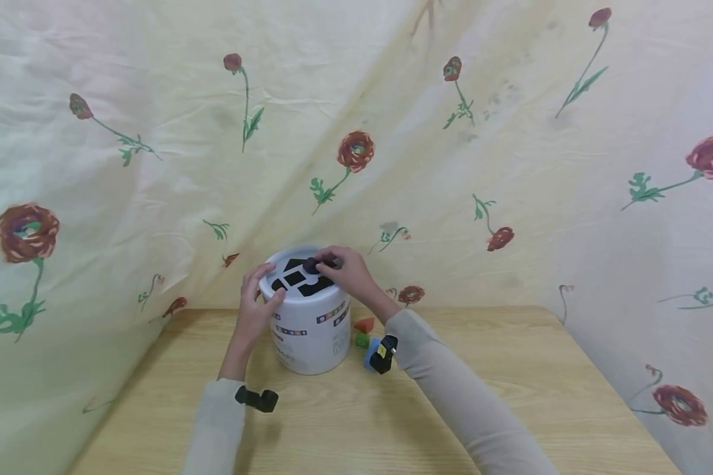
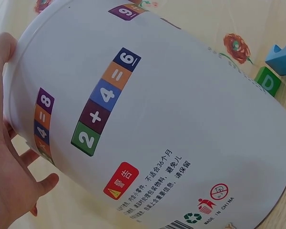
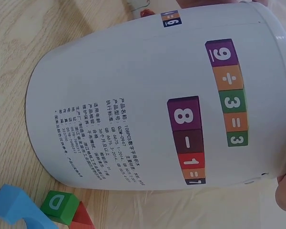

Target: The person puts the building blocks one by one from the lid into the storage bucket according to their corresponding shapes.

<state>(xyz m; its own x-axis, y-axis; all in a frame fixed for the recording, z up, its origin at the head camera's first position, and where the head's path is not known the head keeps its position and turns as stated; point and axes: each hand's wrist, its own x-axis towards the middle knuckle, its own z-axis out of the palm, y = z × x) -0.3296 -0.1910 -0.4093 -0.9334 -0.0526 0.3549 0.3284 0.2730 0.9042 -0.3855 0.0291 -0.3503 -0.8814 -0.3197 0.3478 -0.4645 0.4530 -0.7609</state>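
Note:
A white bucket [image 1: 311, 343] printed with coloured number sums stands on the table, its lid [image 1: 294, 251] pierced by dark shaped holes. My left hand [image 1: 253, 305] grips the bucket's rim from the left side, thumb at the near edge; in the left wrist view the fingers wrap round behind the rim. Over the lid's right part, my right hand [image 1: 349, 272] pinches a small dark block [image 1: 311, 266] at the holes. Whether the block is partly inside a hole cannot be told. In the right wrist view that block is out of sight.
Right of the bucket's base lie a red wedge-like block [image 1: 365, 324], a green cube [image 3: 60, 208] marked D and a blue block [image 3: 12, 202] with a curved cut-out. A flowered cloth [image 1: 356, 198] hangs behind the wooden table [image 1: 487, 369].

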